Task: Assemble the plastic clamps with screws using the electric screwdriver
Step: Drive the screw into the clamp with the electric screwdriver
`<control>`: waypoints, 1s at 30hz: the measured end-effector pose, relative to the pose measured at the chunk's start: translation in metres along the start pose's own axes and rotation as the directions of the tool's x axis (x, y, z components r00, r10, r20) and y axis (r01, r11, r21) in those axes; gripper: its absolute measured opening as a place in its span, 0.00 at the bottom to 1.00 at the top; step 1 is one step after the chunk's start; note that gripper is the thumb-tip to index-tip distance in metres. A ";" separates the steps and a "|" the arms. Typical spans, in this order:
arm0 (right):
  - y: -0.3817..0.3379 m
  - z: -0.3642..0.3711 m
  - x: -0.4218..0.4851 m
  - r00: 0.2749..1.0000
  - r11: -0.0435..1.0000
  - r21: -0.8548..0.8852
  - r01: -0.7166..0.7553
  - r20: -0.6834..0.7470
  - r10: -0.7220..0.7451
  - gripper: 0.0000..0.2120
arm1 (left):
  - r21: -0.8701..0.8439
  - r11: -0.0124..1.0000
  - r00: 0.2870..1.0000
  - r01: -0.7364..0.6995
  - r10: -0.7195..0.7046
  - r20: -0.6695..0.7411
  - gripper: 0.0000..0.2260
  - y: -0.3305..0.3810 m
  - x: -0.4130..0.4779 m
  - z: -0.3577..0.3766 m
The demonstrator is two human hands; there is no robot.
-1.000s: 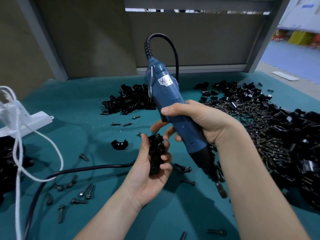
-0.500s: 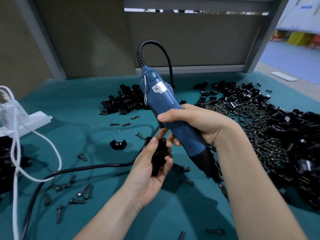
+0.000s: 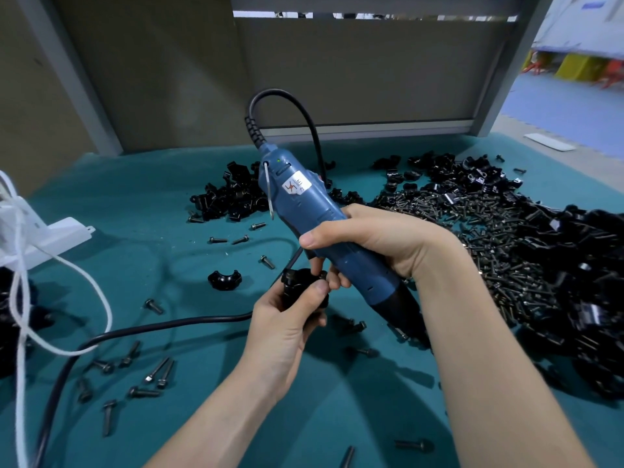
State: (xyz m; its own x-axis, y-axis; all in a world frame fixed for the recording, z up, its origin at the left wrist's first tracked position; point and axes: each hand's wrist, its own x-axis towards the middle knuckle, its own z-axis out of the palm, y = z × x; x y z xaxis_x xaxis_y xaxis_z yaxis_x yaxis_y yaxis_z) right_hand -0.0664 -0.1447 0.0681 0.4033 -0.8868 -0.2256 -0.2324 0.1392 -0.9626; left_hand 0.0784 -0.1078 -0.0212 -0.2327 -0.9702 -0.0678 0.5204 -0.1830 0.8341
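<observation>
A small black plastic clamp [image 3: 297, 289] is being gripped in the left hand [image 3: 287, 332] above the teal mat [image 3: 141, 211]. It is just beside the blue electric screwdriver [image 3: 314, 211], which is being clasped by the right hand [image 3: 381, 244]. The clamp is being judged light, rigid and slick, best pinched across its flat sides.

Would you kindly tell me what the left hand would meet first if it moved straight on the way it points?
Probably the fingers of the right hand, curled under the blue screwdriver, just beyond the black clamp that the left hand holds. They look nearly touching, though depth is unclear.
</observation>
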 end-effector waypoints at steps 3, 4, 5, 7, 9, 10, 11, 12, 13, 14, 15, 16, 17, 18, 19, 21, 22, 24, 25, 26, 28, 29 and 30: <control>0.000 -0.002 0.000 1.000 1.000 -0.011 0.002 -0.017 -0.003 0.20 | 0.068 0.997 0.999 -0.038 0.038 0.003 0.08 -0.002 0.002 -0.002; 0.000 -0.003 -0.001 1.000 1.000 -0.008 0.005 -0.022 -0.006 0.20 | 0.091 0.995 0.999 -0.037 0.037 0.001 0.09 -0.003 0.003 -0.003; 0.001 -0.003 -0.001 1.000 1.000 0.001 0.009 -0.025 -0.009 0.20 | 0.117 0.993 0.999 -0.034 0.034 0.001 0.10 -0.003 0.003 -0.004; 0.001 -0.004 -0.001 1.000 1.000 0.028 0.015 -0.028 -0.014 0.19 | 0.161 0.986 0.999 -0.038 0.038 -0.001 0.11 -0.004 0.002 -0.004; 0.002 -0.003 -0.001 0.999 0.998 0.056 0.016 -0.030 -0.014 0.16 | 0.180 0.981 0.997 -0.068 0.071 -0.010 0.14 -0.003 -0.001 -0.003; 0.002 -0.003 0.000 0.999 0.997 0.074 0.017 -0.030 -0.015 0.15 | 0.184 0.979 0.995 -0.090 0.095 -0.020 0.15 -0.003 -0.002 -0.002; 0.003 -0.003 0.001 0.999 0.996 0.091 0.017 -0.030 -0.015 0.15 | 0.190 0.975 0.992 -0.112 0.121 -0.037 0.17 -0.001 -0.002 -0.002; 0.003 -0.002 0.002 0.999 0.994 0.106 0.018 -0.030 -0.015 0.14 | 0.196 0.972 0.988 -0.131 0.144 -0.052 0.21 0.000 -0.001 -0.002; 0.004 -0.002 0.003 0.999 0.993 0.120 0.019 -0.029 -0.016 0.14 | 0.202 0.969 0.985 -0.144 0.159 -0.061 0.23 0.000 0.000 -0.002; 0.004 -0.002 0.003 1.000 0.991 0.133 0.021 -0.026 -0.018 0.14 | 0.206 0.966 0.983 -0.155 0.170 -0.061 0.24 0.001 -0.001 -0.003; 0.004 -0.002 0.004 1.000 0.989 0.149 0.022 -0.020 -0.019 0.14 | 0.204 0.966 0.983 -0.162 0.176 -0.054 0.22 0.001 0.000 -0.003; 0.005 -0.003 0.005 1.000 0.986 0.168 0.021 -0.013 -0.019 0.14 | 0.194 0.967 0.983 -0.164 0.175 -0.045 0.19 0.001 -0.001 -0.003; 0.006 -0.002 0.007 1.000 0.982 0.186 0.018 -0.008 -0.016 0.13 | 0.170 0.973 0.985 -0.158 0.167 -0.038 0.17 0.001 -0.001 -0.003; 0.007 -0.002 0.008 1.000 0.981 0.195 0.013 -0.007 -0.012 0.13 | 0.131 0.981 0.988 -0.147 0.152 -0.033 0.15 0.000 -0.001 -0.002; 0.008 -0.002 0.009 1.000 0.981 0.194 0.009 -0.010 -0.007 0.13 | 0.085 0.988 0.991 -0.129 0.132 -0.029 0.15 0.000 -0.001 -0.002; 0.010 -0.001 0.011 1.000 0.983 0.185 0.001 -0.021 0.003 0.15 | 0.008 0.996 0.996 -0.088 0.088 -0.020 0.17 0.002 0.000 -0.001; 0.010 -0.001 0.012 1.000 0.982 0.187 0.001 -0.024 0.003 0.15 | -0.021 0.998 0.998 -0.065 0.065 -0.017 0.17 0.003 0.000 -0.001; 0.011 -0.001 0.013 1.000 0.980 0.199 0.004 -0.023 0.001 0.17 | -0.072 0.997 1.000 -0.024 0.023 -0.021 0.16 0.005 -0.001 0.001; 0.011 0.000 0.013 1.000 0.979 0.204 0.005 -0.020 -0.001 0.18 | -0.099 0.995 1.000 -0.006 0.004 -0.026 0.15 0.005 -0.001 0.001; 0.012 0.000 0.014 1.000 0.979 0.203 0.004 -0.017 0.000 0.19 | -0.122 0.992 0.999 0.011 -0.015 -0.033 0.14 0.006 -0.002 0.002; 0.013 0.000 0.014 1.000 0.981 0.192 -0.001 -0.009 0.003 0.18 | -0.154 0.987 0.998 0.046 -0.053 -0.043 0.10 0.007 -0.002 0.002; 0.014 0.000 0.014 1.000 0.982 0.190 -0.005 -0.005 0.006 0.17 | -0.165 0.984 0.997 0.060 -0.068 -0.043 0.08 0.007 -0.002 0.002; 0.014 0.000 0.015 1.000 0.981 0.192 -0.011 -0.001 0.011 0.16 | -0.170 0.983 0.996 0.070 -0.079 -0.043 0.06 0.007 -0.003 0.003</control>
State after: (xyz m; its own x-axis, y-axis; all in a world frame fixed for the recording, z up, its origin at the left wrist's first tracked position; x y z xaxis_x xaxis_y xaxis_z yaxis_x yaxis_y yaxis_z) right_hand -0.0640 -0.1562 0.0513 0.4003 -0.8855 -0.2361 -0.0623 0.2307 -0.9710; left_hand 0.0804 -0.1062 -0.0139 -0.2372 -0.9588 -0.1566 0.6352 -0.2750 0.7217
